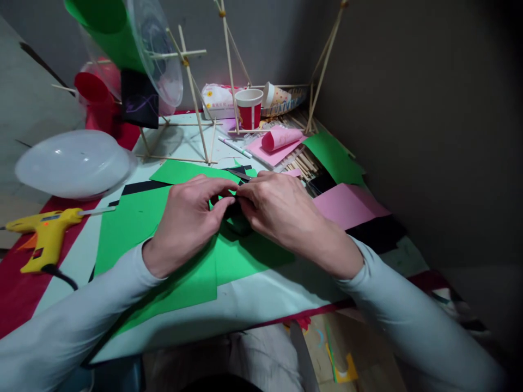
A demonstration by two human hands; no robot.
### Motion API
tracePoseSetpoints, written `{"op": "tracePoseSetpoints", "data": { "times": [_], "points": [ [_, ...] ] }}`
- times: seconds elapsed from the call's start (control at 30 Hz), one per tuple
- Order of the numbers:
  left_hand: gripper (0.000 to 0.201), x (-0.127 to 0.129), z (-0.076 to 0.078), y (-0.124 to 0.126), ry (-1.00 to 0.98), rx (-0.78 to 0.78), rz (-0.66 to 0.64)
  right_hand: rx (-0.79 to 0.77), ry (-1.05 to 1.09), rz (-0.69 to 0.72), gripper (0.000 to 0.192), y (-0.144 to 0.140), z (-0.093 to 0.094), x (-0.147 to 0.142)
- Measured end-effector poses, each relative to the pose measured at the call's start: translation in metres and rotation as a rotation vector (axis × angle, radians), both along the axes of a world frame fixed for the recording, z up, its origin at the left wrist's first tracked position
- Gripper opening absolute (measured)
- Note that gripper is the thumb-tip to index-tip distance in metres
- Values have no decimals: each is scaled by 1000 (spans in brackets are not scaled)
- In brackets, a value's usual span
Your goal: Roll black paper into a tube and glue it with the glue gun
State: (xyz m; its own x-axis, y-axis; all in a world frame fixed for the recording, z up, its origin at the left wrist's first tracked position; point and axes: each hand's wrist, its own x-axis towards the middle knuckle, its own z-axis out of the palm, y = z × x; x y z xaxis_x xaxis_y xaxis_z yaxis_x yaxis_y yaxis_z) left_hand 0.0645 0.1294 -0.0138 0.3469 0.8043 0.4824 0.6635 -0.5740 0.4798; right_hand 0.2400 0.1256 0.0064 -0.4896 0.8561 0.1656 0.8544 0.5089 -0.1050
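**Both hands pinch a small dark piece over green paper**

Grey sleeves lead in to the left hand [186, 220] and right hand [281, 209], fingertips closed together on a small dark paper piece [231, 209], mostly hidden, held just above the green paper sheet [192, 272] on the table [261, 305]. It looks like folding or pressing; the next move likely calls for a fine, steady pinch. Nearby lie a glossy yellow glue gun [44, 231], matte pink paper [347, 204] and thin wooden sticks [196, 117].

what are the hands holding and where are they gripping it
Both hands, left hand and right hand, pinch a small green paper piece between their fingertips at its top edge; the exact grip is partly hidden by the fingers.
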Motion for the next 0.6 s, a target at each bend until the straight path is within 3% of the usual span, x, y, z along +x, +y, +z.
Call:
{"op": "tracePoseSetpoints", "data": {
  "times": [0.1, 0.2, 0.37, 0.6],
  "points": [
    [15, 1, 3, 4, 54, 27, -5, -38, 63, -17, 27, 3, 1, 5],
    [14, 0, 4, 7, 69, 22, -19, -113, 301, 12, 31, 10, 2, 16],
    [15, 1, 5, 8, 51, -19, -4, -26, 633, -31, 36, 21, 5, 38],
    [17, -8, 9, 8, -250, -220, 162, -58, 930, -46, 21, 20, -1, 45]
  ]
}}
